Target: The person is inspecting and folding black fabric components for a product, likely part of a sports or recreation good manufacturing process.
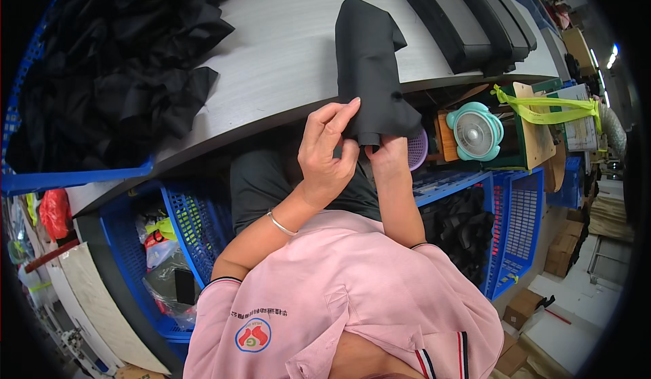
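A long piece of black fabric [368, 60], shaped like a sleeve or cover, stretches from my hands onto the grey tabletop. Its near end is folded over, with a small rolled edge showing. My left hand [329, 145] is at its left side, fingers bent and a fingertip lying on the cloth, the thumb lower by the rolled edge. My right hand [390, 156] grips the near end from below; most of its fingers are hidden by the fabric.
A heap of black fabric pieces [108, 73] fills the left of the table [271, 46]. Black padded pieces with grey panels [451, 16] lie at the far right. Blue crates [519, 216] stand on both sides of my lap. A turquoise fan [477, 131] sits right, near a purple basket [417, 149].
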